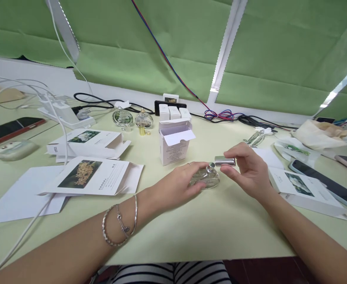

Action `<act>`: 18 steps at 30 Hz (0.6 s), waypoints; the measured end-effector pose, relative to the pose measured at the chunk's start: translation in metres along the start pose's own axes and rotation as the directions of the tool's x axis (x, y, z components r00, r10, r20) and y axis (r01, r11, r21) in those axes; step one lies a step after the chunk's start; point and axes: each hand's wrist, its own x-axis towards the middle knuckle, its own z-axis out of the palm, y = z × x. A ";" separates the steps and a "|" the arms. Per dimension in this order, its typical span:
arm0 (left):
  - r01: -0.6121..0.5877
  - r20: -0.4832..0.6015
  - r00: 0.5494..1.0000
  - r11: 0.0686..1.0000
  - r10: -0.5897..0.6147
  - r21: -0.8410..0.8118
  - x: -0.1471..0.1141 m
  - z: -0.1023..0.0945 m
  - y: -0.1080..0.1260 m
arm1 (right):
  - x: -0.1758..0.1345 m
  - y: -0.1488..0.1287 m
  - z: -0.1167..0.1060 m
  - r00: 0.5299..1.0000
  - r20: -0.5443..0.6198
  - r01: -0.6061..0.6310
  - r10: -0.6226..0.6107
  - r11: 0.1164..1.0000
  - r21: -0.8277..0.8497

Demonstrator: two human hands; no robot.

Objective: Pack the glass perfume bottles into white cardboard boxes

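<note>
My left hand (185, 179) is closed round a clear glass perfume bottle (210, 179), which is tilted on its side low over the table. The bottle's silver neck points up and to the right. Between thumb and fingers my right hand (247, 169) grips a shiny silver cap (224, 161), held just beside the neck; whether they touch I cannot tell. Behind the left hand stands an open white box (175, 148) with its flap folded forward. Part of the bottle is hidden under my left fingers.
Two more perfume bottles (122, 117) stand at the back left, another bottle (254, 139) at the right. Opened flower-print boxes (95, 175) lie at left, one flower-print box (306, 191) at right beside a phone (324, 183). Several small white boxes (174, 113) and cables (221, 115) line the back.
</note>
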 end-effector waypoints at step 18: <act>-0.025 -0.005 1.000 1.000 0.025 -0.004 0.000 0.001 -0.003 | -0.003 -0.005 0.012 0.990 0.130 0.043 -0.058 0.993 0.113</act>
